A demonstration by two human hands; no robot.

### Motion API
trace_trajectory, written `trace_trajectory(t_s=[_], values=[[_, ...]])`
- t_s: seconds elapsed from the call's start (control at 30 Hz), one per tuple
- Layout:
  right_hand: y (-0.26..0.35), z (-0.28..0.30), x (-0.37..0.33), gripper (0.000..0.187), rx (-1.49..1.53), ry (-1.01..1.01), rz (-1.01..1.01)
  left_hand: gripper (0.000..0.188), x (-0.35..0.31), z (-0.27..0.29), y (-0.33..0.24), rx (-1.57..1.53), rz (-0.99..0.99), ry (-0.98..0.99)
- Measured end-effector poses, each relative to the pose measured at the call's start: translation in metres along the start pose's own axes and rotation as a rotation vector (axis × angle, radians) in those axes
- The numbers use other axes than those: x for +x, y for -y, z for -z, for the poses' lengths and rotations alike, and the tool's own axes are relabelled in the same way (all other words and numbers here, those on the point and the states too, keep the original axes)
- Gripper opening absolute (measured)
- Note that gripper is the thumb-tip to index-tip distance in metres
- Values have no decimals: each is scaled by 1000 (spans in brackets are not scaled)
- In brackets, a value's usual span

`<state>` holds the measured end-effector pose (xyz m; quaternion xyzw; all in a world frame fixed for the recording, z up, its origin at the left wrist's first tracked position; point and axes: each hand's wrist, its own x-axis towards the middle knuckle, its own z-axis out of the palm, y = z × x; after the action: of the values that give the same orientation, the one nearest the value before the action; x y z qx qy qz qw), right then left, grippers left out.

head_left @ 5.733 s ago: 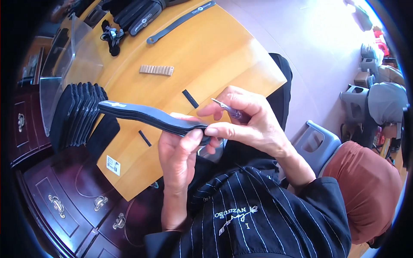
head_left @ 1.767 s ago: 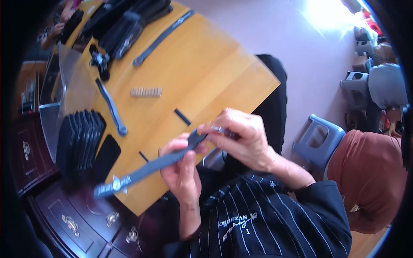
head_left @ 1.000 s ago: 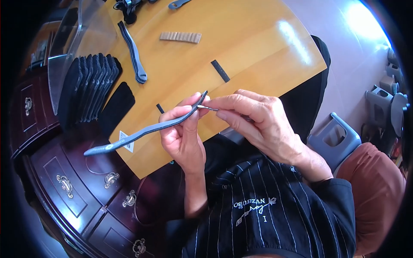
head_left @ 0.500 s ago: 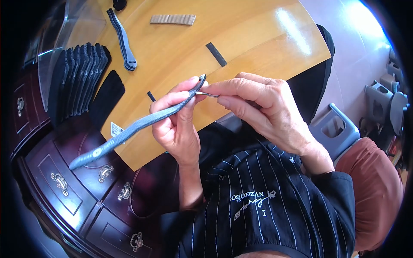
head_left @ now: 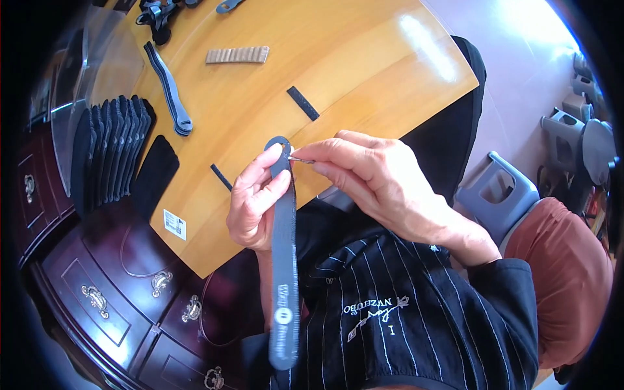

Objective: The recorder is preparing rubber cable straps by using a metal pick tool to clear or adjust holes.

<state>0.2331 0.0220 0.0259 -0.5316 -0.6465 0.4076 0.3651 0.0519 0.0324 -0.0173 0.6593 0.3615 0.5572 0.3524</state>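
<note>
The left hand (head_left: 252, 205) pinches a grey strap (head_left: 284, 250) near its holed end, the rest running toward six o'clock. The right hand (head_left: 387, 179), finger and thumb nearly together, grips a slim metal tool (head_left: 301, 160) at the strap's three-o'clock edge. I see other straps (head_left: 170, 94) at ten o'clock.

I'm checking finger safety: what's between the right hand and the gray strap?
In the head view, a thin metal tool extends from the right hand toward the gray strap.
</note>
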Motion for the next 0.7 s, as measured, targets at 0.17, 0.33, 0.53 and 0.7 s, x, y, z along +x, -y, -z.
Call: trace_trajectory(t_s=[0.17, 0.33, 0.53, 0.7], values=[[-2, 1, 3, 17, 17, -17, 34, 26, 3, -4, -6, 35, 69, -70], [10, 0, -4, 22, -103, 12, -17, 23, 8, 6, -13, 26, 24, 44], [14, -1, 3, 29, -233, -2, -9, 27, 15, 19, -16, 203, -134, 205], [12, 32, 15, 32, -160, 270, 105, 23, 22, 33, -23, -72, 37, 317]])
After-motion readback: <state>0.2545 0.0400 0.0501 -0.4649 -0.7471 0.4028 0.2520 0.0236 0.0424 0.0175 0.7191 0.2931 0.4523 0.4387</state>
